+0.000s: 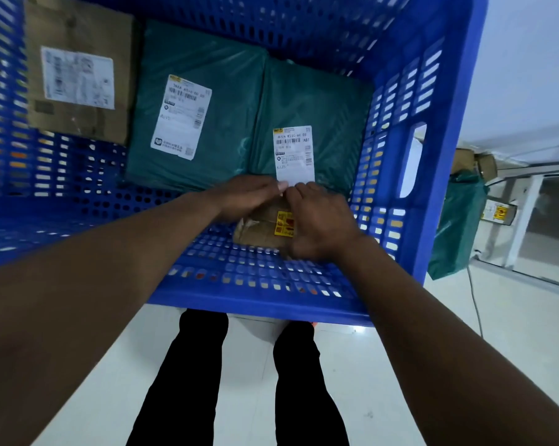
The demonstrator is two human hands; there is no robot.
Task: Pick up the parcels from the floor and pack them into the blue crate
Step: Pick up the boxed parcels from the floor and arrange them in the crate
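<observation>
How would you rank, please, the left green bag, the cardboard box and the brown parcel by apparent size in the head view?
1. Left green bag
2. Cardboard box, though the frame cuts off its top
3. Brown parcel, partly under the left hand and right hand

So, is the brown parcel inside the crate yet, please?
Inside: the brown parcel is below the rim of the blue crate, left hand and right hand on it.

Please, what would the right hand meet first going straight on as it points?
Probably the left hand, whose fingertips nearly touch the right hand; past it, the white label on a green parcel. Depth is unclear.
</observation>
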